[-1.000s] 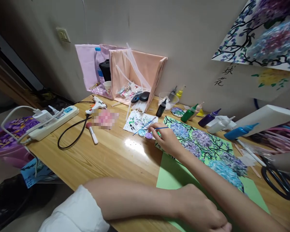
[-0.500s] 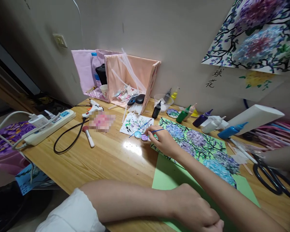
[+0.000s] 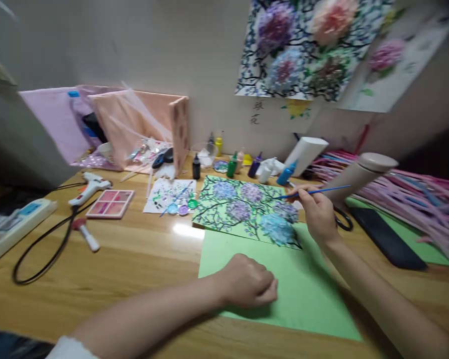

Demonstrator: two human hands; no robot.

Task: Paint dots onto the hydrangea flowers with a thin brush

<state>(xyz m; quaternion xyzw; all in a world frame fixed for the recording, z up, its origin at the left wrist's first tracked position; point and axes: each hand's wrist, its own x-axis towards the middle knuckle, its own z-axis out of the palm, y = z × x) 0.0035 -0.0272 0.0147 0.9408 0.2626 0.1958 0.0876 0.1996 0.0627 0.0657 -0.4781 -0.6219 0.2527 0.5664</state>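
Observation:
My right hand point(image 3: 318, 214) pinches a thin blue paintbrush point(image 3: 314, 192) with its tip over the right end of a painting of hydrangeas point(image 3: 243, 209) on green card. My left hand point(image 3: 247, 279) rests as a loose fist on a plain green sheet point(image 3: 303, 294) in front of the painting, with nothing visible in it. A paint-spattered white paper point(image 3: 170, 194) with small round paint pots point(image 3: 181, 208) lies left of the painting.
Paint bottles point(image 3: 232, 164) stand along the wall behind the painting. A glue gun point(image 3: 88, 187), a pink palette point(image 3: 110, 203), a power strip point(image 3: 15, 224) and a black cable point(image 3: 41, 249) lie at left. Scissors point(image 3: 342, 219), a black case point(image 3: 385, 239) and pink sticks point(image 3: 415, 194) sit at right.
My right hand has carried the brush from the paint pots at the painting's left end over to its right end. The view has swung to the right. The left hand stays on the green sheet.

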